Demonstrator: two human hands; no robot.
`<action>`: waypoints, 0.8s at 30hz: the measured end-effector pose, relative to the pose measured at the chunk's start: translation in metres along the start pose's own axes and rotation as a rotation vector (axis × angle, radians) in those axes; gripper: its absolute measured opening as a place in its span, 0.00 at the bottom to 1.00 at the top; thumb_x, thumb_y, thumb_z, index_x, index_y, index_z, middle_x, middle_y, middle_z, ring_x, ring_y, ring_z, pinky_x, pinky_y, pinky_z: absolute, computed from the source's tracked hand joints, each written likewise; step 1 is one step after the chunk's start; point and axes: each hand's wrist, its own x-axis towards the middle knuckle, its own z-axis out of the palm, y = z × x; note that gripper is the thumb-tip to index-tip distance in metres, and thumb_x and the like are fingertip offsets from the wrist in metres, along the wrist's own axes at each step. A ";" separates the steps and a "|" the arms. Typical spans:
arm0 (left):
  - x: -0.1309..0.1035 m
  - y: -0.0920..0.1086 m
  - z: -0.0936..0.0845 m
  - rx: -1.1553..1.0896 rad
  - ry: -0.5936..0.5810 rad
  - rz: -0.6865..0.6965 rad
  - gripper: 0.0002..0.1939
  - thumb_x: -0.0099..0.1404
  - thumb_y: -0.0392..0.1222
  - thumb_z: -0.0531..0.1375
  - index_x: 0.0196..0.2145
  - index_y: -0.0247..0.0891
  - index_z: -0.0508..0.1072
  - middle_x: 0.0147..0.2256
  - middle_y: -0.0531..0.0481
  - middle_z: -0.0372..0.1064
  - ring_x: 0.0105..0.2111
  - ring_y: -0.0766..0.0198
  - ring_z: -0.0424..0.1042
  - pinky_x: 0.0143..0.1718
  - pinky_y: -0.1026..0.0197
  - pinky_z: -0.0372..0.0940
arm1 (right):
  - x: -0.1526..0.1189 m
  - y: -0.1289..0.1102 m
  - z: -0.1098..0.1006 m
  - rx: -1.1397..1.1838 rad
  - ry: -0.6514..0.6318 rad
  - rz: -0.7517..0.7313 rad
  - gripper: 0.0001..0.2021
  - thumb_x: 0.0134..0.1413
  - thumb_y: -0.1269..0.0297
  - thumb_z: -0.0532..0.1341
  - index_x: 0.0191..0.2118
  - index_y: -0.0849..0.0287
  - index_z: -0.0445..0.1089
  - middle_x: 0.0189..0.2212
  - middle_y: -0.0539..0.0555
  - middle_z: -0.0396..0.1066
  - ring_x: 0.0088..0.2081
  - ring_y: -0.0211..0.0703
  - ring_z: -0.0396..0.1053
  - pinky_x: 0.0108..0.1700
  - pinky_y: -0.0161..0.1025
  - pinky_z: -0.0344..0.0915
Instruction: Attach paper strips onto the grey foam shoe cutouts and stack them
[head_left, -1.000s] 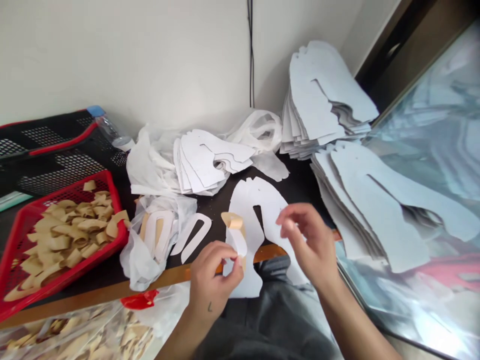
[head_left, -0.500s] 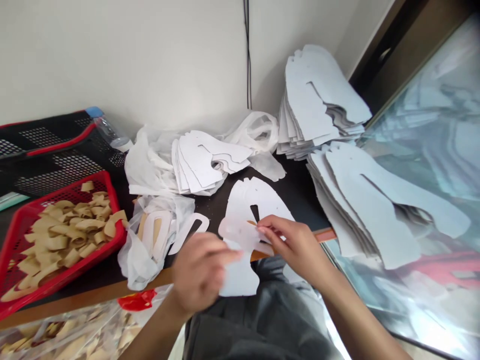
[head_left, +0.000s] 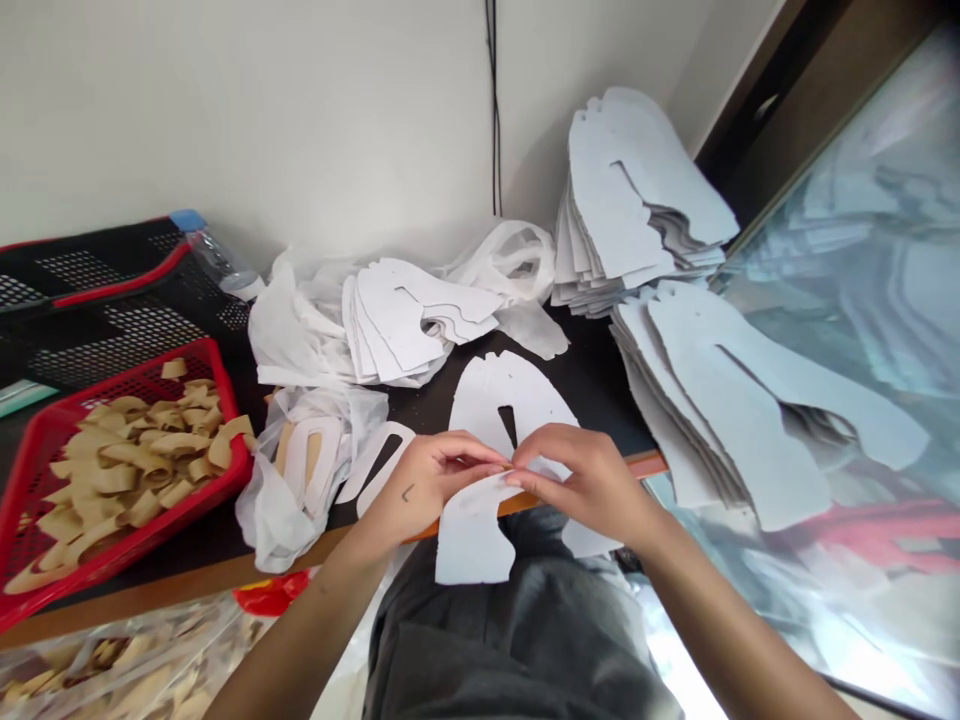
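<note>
A white cut-out piece (head_left: 480, 400) with a narrow slot lies at the table's front edge, its lower lobes hanging over my lap. Above it, my left hand (head_left: 431, 475) is closed, thumb and fingers pinched on a small tan piece (head_left: 508, 466). From the other side my right hand (head_left: 581, 475) pinches the same small piece, fingertips almost touching those of my left. Most of the small piece is hidden by the fingers. A white U-shaped strip (head_left: 373, 465) lies just left of my left hand.
A red basket (head_left: 232, 400) of curled tan pieces stands at the left. Plastic bags (head_left: 289, 335) and white cut-outs (head_left: 409, 320) lie behind. Two stacks of white cut-outs (head_left: 630, 190) (head_left: 742, 410) rise at the right, beside a glass panel (head_left: 885, 330).
My left hand, blurred and apart before, has moved right and up to meet my right hand at the small tan piece. My right hand has barely moved.
</note>
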 end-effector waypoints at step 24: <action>0.008 0.000 -0.008 -0.528 -0.058 -0.223 0.17 0.62 0.47 0.67 0.47 0.37 0.78 0.29 0.49 0.76 0.26 0.66 0.73 0.28 0.67 0.66 | 0.001 0.019 0.019 0.615 0.106 0.218 0.13 0.62 0.55 0.64 0.30 0.57 0.66 0.27 0.48 0.67 0.30 0.37 0.63 0.34 0.35 0.58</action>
